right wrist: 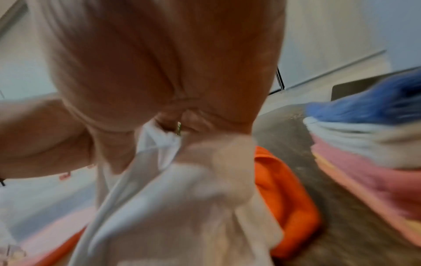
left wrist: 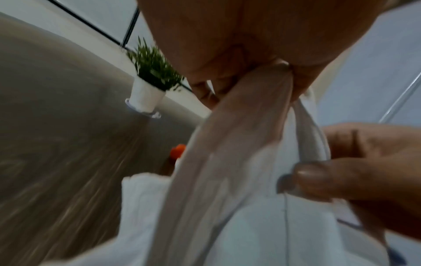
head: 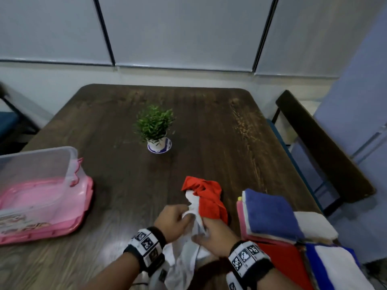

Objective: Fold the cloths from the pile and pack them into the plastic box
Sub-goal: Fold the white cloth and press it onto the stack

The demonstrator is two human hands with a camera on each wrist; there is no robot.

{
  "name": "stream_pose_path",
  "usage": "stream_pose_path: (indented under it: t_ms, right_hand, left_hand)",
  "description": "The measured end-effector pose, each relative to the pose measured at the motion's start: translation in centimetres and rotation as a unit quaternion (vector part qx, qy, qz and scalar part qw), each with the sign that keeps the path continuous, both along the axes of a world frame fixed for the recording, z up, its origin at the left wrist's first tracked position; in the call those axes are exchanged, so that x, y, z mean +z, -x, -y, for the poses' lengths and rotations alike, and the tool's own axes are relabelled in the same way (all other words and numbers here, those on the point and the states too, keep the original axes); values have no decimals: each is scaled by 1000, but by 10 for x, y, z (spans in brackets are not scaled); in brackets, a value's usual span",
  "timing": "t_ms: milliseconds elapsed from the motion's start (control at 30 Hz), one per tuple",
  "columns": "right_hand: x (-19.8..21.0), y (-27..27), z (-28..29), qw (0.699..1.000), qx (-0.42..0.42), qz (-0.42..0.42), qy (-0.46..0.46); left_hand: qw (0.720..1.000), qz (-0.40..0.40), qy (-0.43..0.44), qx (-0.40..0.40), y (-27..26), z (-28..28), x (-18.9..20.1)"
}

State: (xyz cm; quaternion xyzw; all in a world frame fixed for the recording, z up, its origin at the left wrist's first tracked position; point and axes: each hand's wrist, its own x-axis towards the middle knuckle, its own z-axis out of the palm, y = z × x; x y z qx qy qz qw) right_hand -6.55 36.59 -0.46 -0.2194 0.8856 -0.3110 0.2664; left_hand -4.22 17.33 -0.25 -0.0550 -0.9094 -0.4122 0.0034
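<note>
A crumpled red and white cloth (head: 206, 197) lies at the front middle of the table, its white part (head: 184, 260) hanging over the near edge. My left hand (head: 172, 221) and right hand (head: 211, 233) both pinch bunched white fabric close together. In the left wrist view the white cloth (left wrist: 239, 198) runs out from my left hand's (left wrist: 241, 59) curled fingers, and the right hand (left wrist: 355, 172) grips it beside. The right wrist view shows my right hand (right wrist: 182, 111) gripping white fabric (right wrist: 182, 198). The clear plastic box (head: 37, 176) stands at the left on its pink lid (head: 52, 227).
A pile of folded cloths (head: 278, 218) in blue, white, pink and red fills the table's front right corner. A small potted plant (head: 157, 130) stands mid-table. A dark chair (head: 322, 143) sits along the right edge. The wooden table (head: 209, 122) has bare surface behind the cloth.
</note>
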Motion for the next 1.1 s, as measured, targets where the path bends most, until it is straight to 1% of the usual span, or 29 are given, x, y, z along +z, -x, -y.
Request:
stream_pose_path:
  t_ms: [33,100,167,200,233,267,333,400,433,500,567,633,667,700,733,767,800,833,867,900,933,967,1000,1033,1100]
  right_hand:
    - [6,4,13,999,-14,-10,34]
    - [28,14,33,994,-31,-60,81]
    - [57,29,43,987,-46,-102,119]
    - [73,36,45,983,-54,-116,135]
    - [88,44,45,978,-59,-140,145]
    - [104,51,44,971,-62,-178,148]
    - [127,66,46,953,-68,-263,136]
    - [147,78,50,931,-95,-326,131]
    - [157,83,53,919,-110,-355,134]
    - [177,91,55,889,-137,-409,153]
    - [198,96,54,857,-171,-448,190]
    - [216,99,48,830,-217,-464,220]
    - [224,100,43,823,-247,-458,228]
    - [232,102,38,821,-274,-446,227]
    - [238,104,33,826,-288,-432,221]
    - [244,105,29,836,-288,-418,207]
    - [247,106,26,850,-280,-403,191]
    - [248,106,25,865,-272,-385,170]
    - [248,104,25,879,-267,-367,146]
    - [244,102,26,890,-265,-351,122]
    - [240,100,26,896,-266,-341,104]
    - [235,97,26,898,-265,-338,92]
    - [228,98,25,901,-260,-336,86]
    - [221,99,24,903,-256,-336,82]
    - [207,106,16,899,-264,-343,70]
  left_hand:
    - [1000,-8,-29,3,3,11,17]
    - [995,-7,-102,-1,6,39,41]
    - [988,31,-148,-13,7,74,62]
    - [989,60,-135,-29,6,92,75]
    - [992,73,-92,-45,7,109,86]
    - [996,71,-25,-50,8,126,100]
    - [993,24,116,-16,14,156,125]
    - [980,-50,186,40,24,177,144]
    - [972,-80,210,72,29,184,150]
    - [954,-102,242,146,37,201,155]
    - [938,-119,249,211,39,219,158]
    - [919,-132,249,275,35,236,164]
    - [911,-136,248,301,35,243,168]
    - [904,-133,242,327,34,249,173]
    - [897,-119,232,356,35,256,176]
    - [894,-88,213,384,35,264,177]
    - [897,-52,174,403,36,271,178]
    - [901,-27,102,420,38,277,178]
    - [901,-18,3,432,40,280,179]
    - [894,-18,-97,438,41,277,180]
    - [881,-24,-175,440,42,274,180]
    - [869,-33,-224,441,42,271,181]
    - [862,-48,-246,441,42,269,179]
    - [859,-60,-241,447,40,268,180]
    - [867,-80,-170,461,35,276,175]
